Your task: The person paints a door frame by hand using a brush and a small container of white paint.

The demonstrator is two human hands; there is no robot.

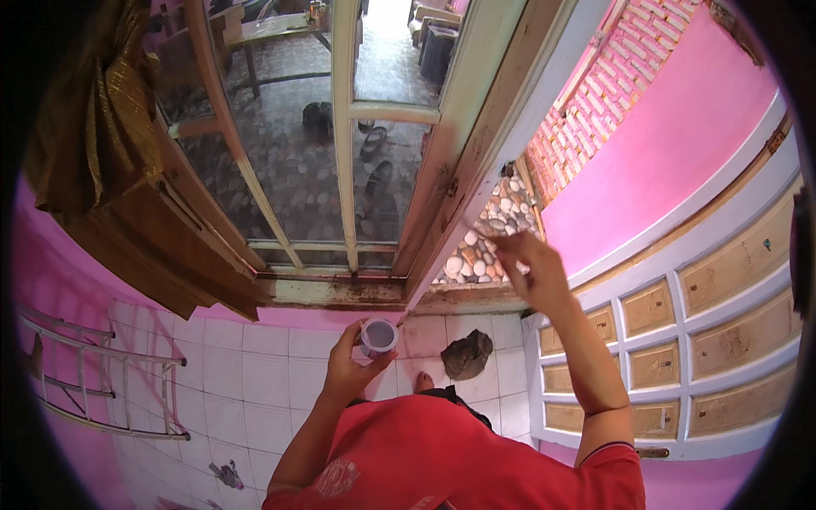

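Note:
My left hand (pixel 347 372) is wrapped round a small round tub (pixel 379 337), held upright at waist height with grey paint visible inside. In front of me on the right, my right hand (pixel 534 270) is raised to the door frame (pixel 463 223), its fingers pinched together. A thin brush-like tool (pixel 483 229) seems to stick out of them toward the frame's edge; it is blurred and its tip is hard to make out. The frame is pale grey-white along this edge, while the wood beside it shows worn brown.
A panelled door (pixel 654 348) stands open on the right. Left are a metal ladder (pixel 110 374) and a brown curtain (pixel 102 187) beside the glazed window (pixel 289 161). A dark cloth or bag (pixel 467 354) lies on the white tiles, a grey crumpled thing (pixel 227 474) at lower left. Pebbles (pixel 476 255) cover the floor past the doorway.

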